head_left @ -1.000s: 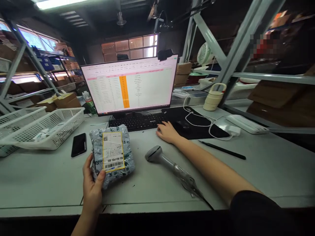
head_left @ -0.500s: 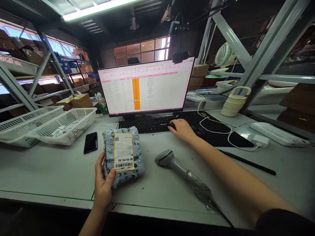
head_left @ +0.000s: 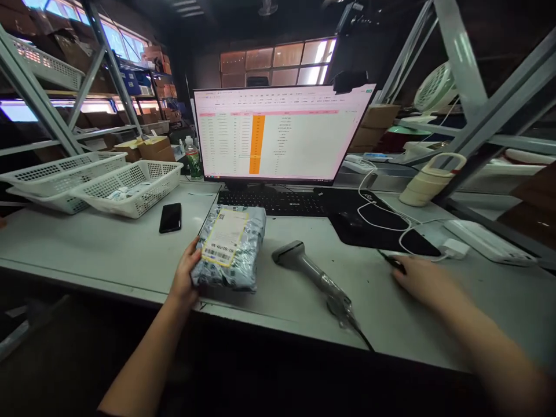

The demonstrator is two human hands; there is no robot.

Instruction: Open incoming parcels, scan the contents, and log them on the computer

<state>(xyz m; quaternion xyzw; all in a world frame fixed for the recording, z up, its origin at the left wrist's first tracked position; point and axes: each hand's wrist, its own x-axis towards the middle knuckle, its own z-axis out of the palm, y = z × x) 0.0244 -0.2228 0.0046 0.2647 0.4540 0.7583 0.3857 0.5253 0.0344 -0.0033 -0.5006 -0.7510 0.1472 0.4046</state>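
The person stands at the grey table (head_left: 108, 249), and I judge the step in hand to be the handling of one parcel (head_left: 237, 260) at the computer. The parcel, a soft grey bag with a yellow-edged label (head_left: 225, 244) facing up, lies flat on the table near the front edge, just in front of the keyboard (head_left: 278, 202).

The left hand (head_left: 186, 278) grips it at its left side, thumb on the top and the other fingers hidden behind or under the bag. The right hand (head_left: 419, 278) is far to the right, low over the table beside the mouse pad (head_left: 382, 231). Its fingertips are at the near end of a black pen (head_left: 393, 263). This hand is blurred, so I cannot tell whether it is pinching the pen or is only spread above it.

The barcode scanner (head_left: 304, 269) lies on the table between the parcel and the right hand, touched by nobody.

If the pen is wanted, the next move calls, in my opinion, for a sure pinch on its thin body, while the left hand keeps the label flat and turned up.
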